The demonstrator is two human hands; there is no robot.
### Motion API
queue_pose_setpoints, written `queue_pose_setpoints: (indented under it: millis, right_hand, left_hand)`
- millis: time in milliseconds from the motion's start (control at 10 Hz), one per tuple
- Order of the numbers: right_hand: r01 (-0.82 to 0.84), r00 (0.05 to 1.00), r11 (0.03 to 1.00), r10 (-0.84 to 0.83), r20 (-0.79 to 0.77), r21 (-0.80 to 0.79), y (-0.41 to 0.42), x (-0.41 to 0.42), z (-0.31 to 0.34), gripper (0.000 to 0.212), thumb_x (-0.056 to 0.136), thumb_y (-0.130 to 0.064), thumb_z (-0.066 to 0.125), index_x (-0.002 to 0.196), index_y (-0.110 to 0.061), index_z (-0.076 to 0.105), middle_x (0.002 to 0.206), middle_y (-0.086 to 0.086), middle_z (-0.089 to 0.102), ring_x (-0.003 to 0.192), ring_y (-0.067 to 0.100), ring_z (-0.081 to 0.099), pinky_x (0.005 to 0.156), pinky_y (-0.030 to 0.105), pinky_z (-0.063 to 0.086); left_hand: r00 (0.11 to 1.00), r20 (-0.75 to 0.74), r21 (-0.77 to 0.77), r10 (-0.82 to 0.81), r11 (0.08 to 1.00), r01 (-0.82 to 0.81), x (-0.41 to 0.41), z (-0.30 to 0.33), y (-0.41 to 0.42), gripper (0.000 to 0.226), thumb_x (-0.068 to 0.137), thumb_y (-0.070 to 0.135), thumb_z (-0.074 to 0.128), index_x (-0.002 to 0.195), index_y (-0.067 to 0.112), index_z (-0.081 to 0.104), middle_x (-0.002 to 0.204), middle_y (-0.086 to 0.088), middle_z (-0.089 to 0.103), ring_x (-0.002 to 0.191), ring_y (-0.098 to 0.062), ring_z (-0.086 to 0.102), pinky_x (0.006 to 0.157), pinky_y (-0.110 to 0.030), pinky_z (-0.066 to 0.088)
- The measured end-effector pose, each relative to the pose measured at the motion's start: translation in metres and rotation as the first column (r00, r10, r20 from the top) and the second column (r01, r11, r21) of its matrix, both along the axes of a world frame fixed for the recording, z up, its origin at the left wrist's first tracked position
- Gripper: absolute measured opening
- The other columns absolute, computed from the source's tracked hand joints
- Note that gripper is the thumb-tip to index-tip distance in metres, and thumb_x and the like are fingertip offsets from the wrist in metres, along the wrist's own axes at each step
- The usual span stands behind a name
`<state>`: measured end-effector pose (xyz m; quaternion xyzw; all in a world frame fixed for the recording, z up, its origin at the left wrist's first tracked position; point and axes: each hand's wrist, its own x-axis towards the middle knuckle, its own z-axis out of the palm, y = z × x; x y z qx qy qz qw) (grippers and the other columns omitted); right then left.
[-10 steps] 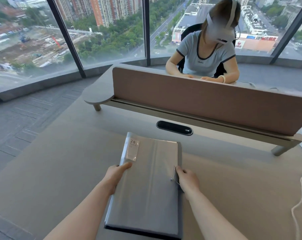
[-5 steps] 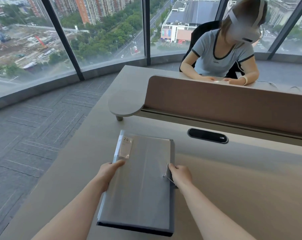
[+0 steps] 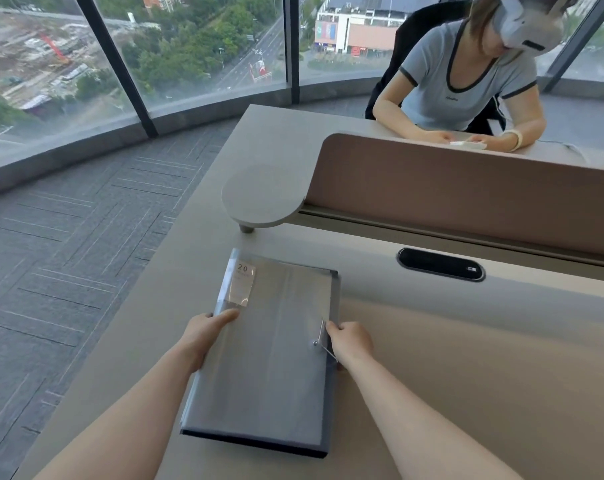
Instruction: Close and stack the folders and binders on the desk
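Gripping closed folder (image 3: 273, 358) side edges, left hand (image 3: 203, 336), right hand (image 3: 351, 342)

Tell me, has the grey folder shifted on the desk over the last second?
Yes. The folder has slid left: its far right corner sat just below the black cable slot before, and now the slot lies well off to its right.

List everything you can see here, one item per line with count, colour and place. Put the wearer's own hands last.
folder stack: one, grey, closed, on the near desk.
label: one, pale, marked 20, stack's far left corner.
desk: one, beige, beneath the stack.
divider panel: one, brown, across the desk.
cable slot: one, black, before the divider.
seated person: one, grey shirt, beyond the divider.
windows: several, dark-framed, far side.
carpet: grey, left.
left hand: stack's left edge.
right hand: stack's right edge.
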<state>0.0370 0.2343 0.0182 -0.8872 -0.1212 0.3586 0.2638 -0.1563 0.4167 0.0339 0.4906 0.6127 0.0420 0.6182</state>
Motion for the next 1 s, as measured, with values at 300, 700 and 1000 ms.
queue_pose_setpoints:
  millis: [300,700,1000]
  right_hand:
    - [0.020,0.999,0.998,-0.018,0.039,-0.066,-0.003,-0.010,-0.017,0.032,0.090,-0.032,0.061,0.069,-0.017,0.043,0.063,-0.004,0.047,0.071,0.025,0.049,0.054,0.033,0.030]
    - [0.048,0.998,0.995,-0.044,0.053,-0.084,-0.001,-0.014,-0.029,0.022,0.089,-0.033,0.062,0.085,-0.015,0.052,0.083,0.002,0.060,0.079,0.027,0.058,0.063,0.029,0.036]
    - [0.253,0.967,0.947,-0.245,-0.067,0.195,-0.032,-0.020,-0.033,0.025,0.088,-0.037,0.059,0.071,-0.019,0.052,0.067,-0.002,0.063,0.065,0.027,0.066,0.067,0.042,0.058]
  left_hand:
    - [0.998,-0.061,0.014,-0.021,1.000,0.022,-0.001,-0.011,-0.002,0.030,0.082,0.026,0.075,0.098,0.001,0.070,0.089,-0.016,0.075,0.073,-0.029,0.072,0.060,-0.032,0.057]
    - [0.988,-0.135,0.116,-0.077,0.989,0.093,-0.002,-0.016,-0.003,0.034,0.074,0.038,0.075,0.088,0.007,0.074,0.088,-0.013,0.076,0.081,-0.029,0.073,0.081,-0.044,0.060]
    - [0.971,-0.227,0.361,-0.072,0.920,0.153,-0.007,-0.017,-0.003,0.089,0.058,0.067,0.063,0.134,0.023,0.052,0.114,-0.002,0.067,0.104,-0.024,0.065,0.095,-0.047,0.050]
